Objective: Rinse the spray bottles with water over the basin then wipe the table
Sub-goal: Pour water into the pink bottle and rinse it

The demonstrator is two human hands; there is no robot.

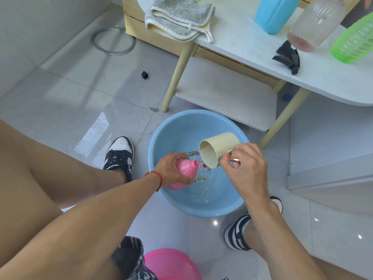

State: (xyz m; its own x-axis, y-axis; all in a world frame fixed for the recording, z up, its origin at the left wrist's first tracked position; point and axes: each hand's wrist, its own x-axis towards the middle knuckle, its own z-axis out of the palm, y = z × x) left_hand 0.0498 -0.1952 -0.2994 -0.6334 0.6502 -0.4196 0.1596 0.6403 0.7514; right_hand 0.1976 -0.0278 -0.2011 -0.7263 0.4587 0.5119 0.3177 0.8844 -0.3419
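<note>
Over the blue basin point(161, 134) on the floor, the left hand point(173, 168) grips the pink spray bottle point(182, 171), capless, neck tilted up toward the right. The right hand point(245, 168) pinches the metal handle of a beige cup point(218, 148), tipped on its side with its mouth just beside the bottle's opening, and water trickles from the cup's lip. A little water pools in the basin's bottom. Up on the white table point(242, 35) stand blue point(274, 13), clear point(316, 25) and green point(353, 41) bottles, a black spray head point(287, 57) and a folded grey cloth point(177, 19). A pink basin point(171, 263) sits near the person's knees.
</note>
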